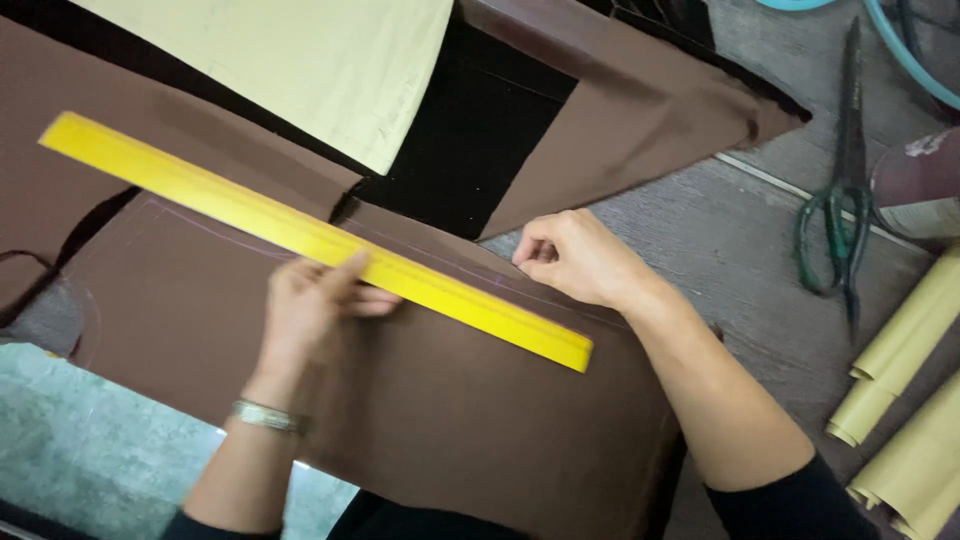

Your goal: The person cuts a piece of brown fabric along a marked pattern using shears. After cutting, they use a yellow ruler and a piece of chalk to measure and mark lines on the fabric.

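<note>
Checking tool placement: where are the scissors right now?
In the head view, the green-handled scissors lie untouched at the right on the grey floor, above the rolled yellow paper.

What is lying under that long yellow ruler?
Under the yellow ruler lies brown fabric marked with faint chalk lines. The left hand presses the ruler down; the strip of fabric directly beneath is hidden.

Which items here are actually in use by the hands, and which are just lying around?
In use:
- yellow ruler, pressed down by the left hand
- brown fabric under the ruler
- right hand, closed at the ruler's edge; what it holds is hidden

Lying about:
- green-handled scissors
- rolled yellowish paper
- cream paper sheet
</note>
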